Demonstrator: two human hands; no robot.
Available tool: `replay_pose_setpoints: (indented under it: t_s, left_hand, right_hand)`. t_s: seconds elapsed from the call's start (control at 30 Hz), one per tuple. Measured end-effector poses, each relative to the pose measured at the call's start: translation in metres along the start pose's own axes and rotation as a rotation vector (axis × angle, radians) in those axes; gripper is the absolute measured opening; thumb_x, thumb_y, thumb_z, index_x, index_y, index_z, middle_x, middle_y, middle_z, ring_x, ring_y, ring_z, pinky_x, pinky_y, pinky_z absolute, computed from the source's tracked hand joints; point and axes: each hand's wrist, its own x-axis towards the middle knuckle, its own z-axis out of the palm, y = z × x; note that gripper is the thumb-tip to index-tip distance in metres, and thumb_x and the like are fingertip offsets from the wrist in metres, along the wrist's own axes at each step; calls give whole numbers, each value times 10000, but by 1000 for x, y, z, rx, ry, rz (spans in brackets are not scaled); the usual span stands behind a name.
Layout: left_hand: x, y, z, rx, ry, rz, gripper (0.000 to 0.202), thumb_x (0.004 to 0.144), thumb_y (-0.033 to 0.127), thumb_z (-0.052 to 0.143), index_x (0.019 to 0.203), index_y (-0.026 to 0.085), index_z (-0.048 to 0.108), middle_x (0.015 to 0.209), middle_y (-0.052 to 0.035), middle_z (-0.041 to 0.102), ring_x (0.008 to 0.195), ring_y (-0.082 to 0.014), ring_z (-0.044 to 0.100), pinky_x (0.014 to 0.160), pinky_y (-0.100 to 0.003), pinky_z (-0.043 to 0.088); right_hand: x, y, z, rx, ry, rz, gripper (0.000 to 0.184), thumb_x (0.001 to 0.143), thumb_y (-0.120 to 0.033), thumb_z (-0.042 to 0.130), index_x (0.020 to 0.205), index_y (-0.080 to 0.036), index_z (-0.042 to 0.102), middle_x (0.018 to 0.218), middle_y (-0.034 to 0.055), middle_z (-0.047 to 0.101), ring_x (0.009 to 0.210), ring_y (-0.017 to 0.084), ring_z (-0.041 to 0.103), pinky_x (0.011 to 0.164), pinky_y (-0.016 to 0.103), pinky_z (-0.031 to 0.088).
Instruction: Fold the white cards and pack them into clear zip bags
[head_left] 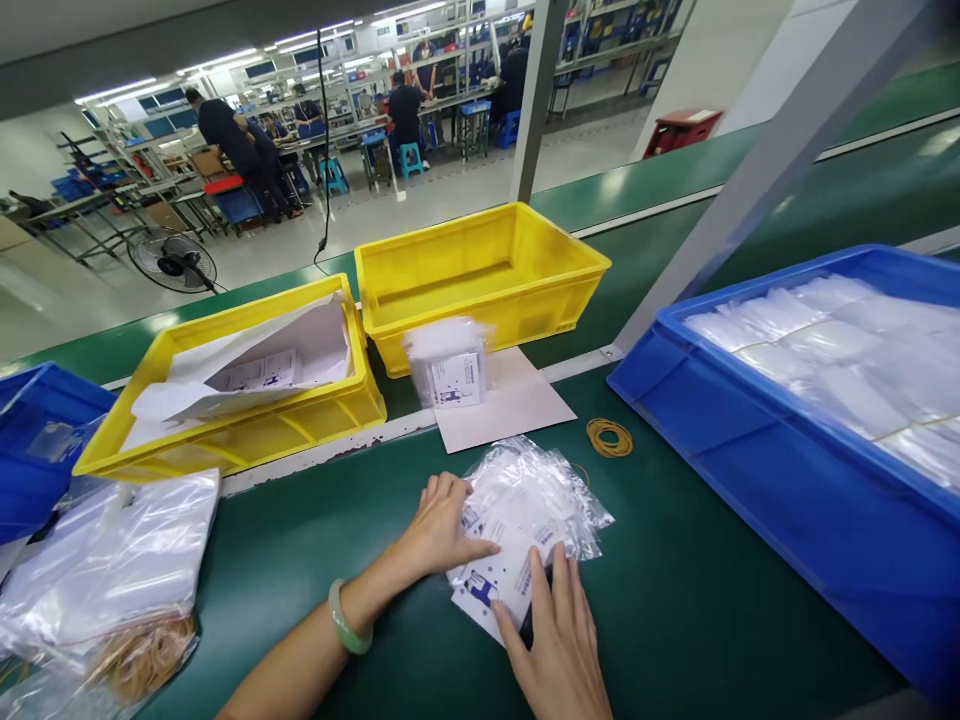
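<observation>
A loose pile of clear plastic bags [525, 480] with printed white cards lies on the green table in front of me. My left hand [442, 530] rests at the pile's left edge, its thumb stretched out over a printed white card [499, 570]. From the lower right, my right hand [555, 630] touches the same card with fingers apart. Something dark shows partly under the right fingers; I cannot make it out. Behind the pile, a stack of bagged cards [455, 370] stands on a flat sheet of cardboard [510, 405].
Yellow rubber bands [609, 438] lie right of the pile. A blue bin [750, 430] full of clear bags stands at right. Two yellow bins stand behind, the left one [300, 430] holding paper and cards. Plastic bags [142, 550] lie at left. A metal post [765, 150] slants at back right.
</observation>
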Motion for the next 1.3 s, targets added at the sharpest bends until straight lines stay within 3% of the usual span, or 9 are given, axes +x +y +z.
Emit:
replay_pose_setpoints:
  t_s: [0.13,0.23,0.43,0.67,0.87,1.03,1.07,1.2,1.3]
  left_hand:
    - [4,7,5,-20,18,-32,936,664,567,806,1400,127,431,1487,-198,358,1364,-384,321,1124,-512,305]
    - [11,19,10,-28,3,-53,1009,684,559,791,1455,67,365,1408,-225,452,1311,-396,386,1109,-514,316]
    - [14,37,11,-47,-55,-71,625,717,504,746,1151,81,597,1145,-199,621,1136,-406,516,1005,-524,396]
    - [4,32,12,-246,-53,-4,421,732,451,693,1014,162,575,1146,-130,550,1112,-351,511,982,-478,429]
    - [-3,19,33,-605,-49,24,378,723,354,702,989,176,502,979,-69,616,946,-266,614,837,-382,515]
    - [-43,7,34,-889,66,130,542,783,545,669,1127,177,469,1110,-102,643,1054,-260,629,904,-360,522]
    - [-55,3,33,-943,121,147,575,793,558,674,1171,177,466,1158,-115,639,1090,-267,622,935,-369,513]
    - [-98,-20,28,-1027,293,143,770,772,497,772,1367,203,383,1200,-126,644,1050,-269,651,924,-384,529]
    - [-116,-36,28,-975,355,120,900,734,504,808,1433,213,322,1199,-128,646,1064,-289,659,940,-416,538]
  right_hand:
    - [-4,13,0,-75,-47,38,783,1012,-539,370,1609,-285,-68,1677,97,-125,1450,498,247,982,628,480]
    - [-4,14,3,-107,-13,12,799,1016,-549,331,1608,-230,-103,1659,97,-197,1452,512,225,994,645,458]
    - [2,2,3,-108,73,5,743,1029,-558,200,1602,-220,-132,1652,91,-223,1485,477,143,1045,666,385]
    - [-1,5,8,54,36,25,738,1032,-525,286,1599,-290,-123,1650,69,-245,1503,455,34,1115,704,242]
    - [-1,8,1,252,13,78,722,1012,-492,413,1612,-203,136,1654,219,125,1496,443,95,1121,711,225]
    - [8,-3,-15,565,65,176,859,1032,-466,425,1584,-188,-171,1603,304,218,1382,389,445,934,523,556]
    - [11,-7,-18,643,68,145,852,1035,-464,424,1581,-190,-170,1584,294,285,1335,358,516,916,479,575]
    - [25,-26,-30,851,-11,-120,690,993,-432,543,1568,-263,201,1500,152,500,1313,291,553,1039,453,501]
    - [33,-39,-36,918,-108,-244,749,998,-359,548,1590,-295,93,1498,133,502,1286,248,578,1032,416,510]
